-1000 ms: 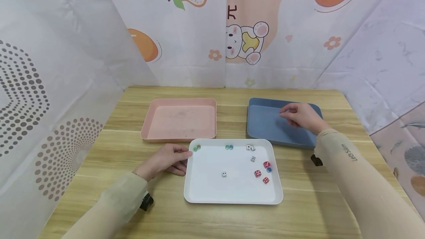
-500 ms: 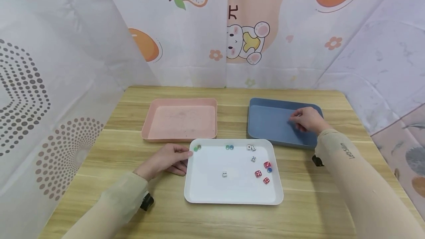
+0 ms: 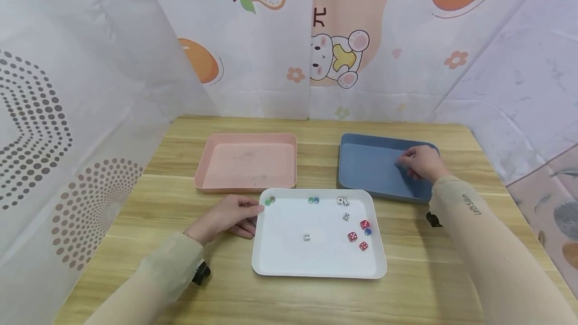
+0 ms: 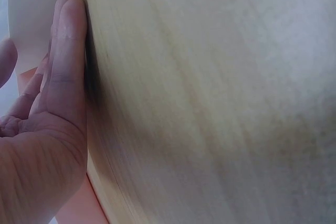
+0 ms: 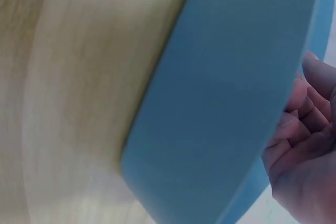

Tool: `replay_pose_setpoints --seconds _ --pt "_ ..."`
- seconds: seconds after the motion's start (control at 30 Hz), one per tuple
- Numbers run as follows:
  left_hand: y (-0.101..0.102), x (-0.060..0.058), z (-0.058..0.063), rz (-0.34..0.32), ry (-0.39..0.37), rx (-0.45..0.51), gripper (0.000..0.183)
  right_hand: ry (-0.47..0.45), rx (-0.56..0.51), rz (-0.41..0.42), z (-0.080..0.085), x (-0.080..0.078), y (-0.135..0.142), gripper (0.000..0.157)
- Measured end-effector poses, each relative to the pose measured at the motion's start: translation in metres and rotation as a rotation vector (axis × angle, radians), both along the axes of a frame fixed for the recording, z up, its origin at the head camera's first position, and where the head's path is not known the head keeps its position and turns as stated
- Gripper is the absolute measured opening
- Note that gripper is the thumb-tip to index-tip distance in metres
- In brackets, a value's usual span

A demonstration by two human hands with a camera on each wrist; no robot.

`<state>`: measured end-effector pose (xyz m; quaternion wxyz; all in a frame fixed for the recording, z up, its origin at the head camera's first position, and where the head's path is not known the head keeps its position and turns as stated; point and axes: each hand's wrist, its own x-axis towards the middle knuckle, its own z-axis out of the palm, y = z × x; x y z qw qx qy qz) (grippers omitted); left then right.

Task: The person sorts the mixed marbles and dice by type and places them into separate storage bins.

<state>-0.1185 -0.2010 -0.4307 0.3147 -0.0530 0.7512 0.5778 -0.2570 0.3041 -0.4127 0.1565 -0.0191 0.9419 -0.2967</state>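
Note:
A white tray (image 3: 316, 265) holds several small dice and shiny flat round beads. My left hand (image 3: 228, 214) lies at its left side, the thumb tip on the rim and straight fingers (image 4: 68, 56) along the outer wall. Over the right part of a blue tray (image 3: 375, 184) is my right hand (image 3: 422, 162), fingertips low inside. In the right wrist view its fingers (image 5: 294, 135) are bent behind the tray's wall; whether anything sits between the fingertips is hidden. White dice (image 3: 345, 216) and red dice (image 3: 352, 236) lie near the white tray's right side, beside a blue bead (image 3: 368, 231).
A pink tray (image 3: 246, 164) with a few dark specks stands at the back left. Green beads (image 3: 268, 202) lie in the white tray's back left corner. A single white die (image 3: 306, 236) is mid-tray. Patterned curtains (image 3: 253, 89) enclose the wooden table (image 3: 316, 300).
My right hand has moved a little right and lower within the blue tray, then nearly stopped. My left hand stays at the white tray. The view has shifted slightly.

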Motion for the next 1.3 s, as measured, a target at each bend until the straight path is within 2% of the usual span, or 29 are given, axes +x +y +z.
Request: replay_pose_setpoints --seconds 0.3,0.43,0.63,0.87,1.13,1.3 --pt "-0.001 0.000 -0.002 0.003 0.003 0.007 0.038 0.021 -0.076 -0.021 0.013 0.000 0.001 0.044" --pt "-0.001 0.000 -0.003 -0.005 0.013 0.015 0.039 0.027 -0.091 0.005 0.019 0.003 -0.008 0.043" --pt "-0.001 0.000 -0.003 -0.006 0.015 0.015 0.041 0.034 -0.140 0.099 0.026 0.015 -0.037 0.038" --pt "-0.001 0.000 -0.002 -0.002 0.014 0.010 0.041 0.037 -0.153 0.243 0.031 0.030 -0.085 0.030" --pt "-0.001 0.001 -0.003 0.001 0.015 0.011 0.041 -0.012 -0.189 0.407 0.027 0.050 -0.131 0.031" --pt "0.000 0.001 -0.003 0.005 0.013 0.011 0.041 0.033 -0.158 0.546 0.019 0.056 -0.147 0.026"
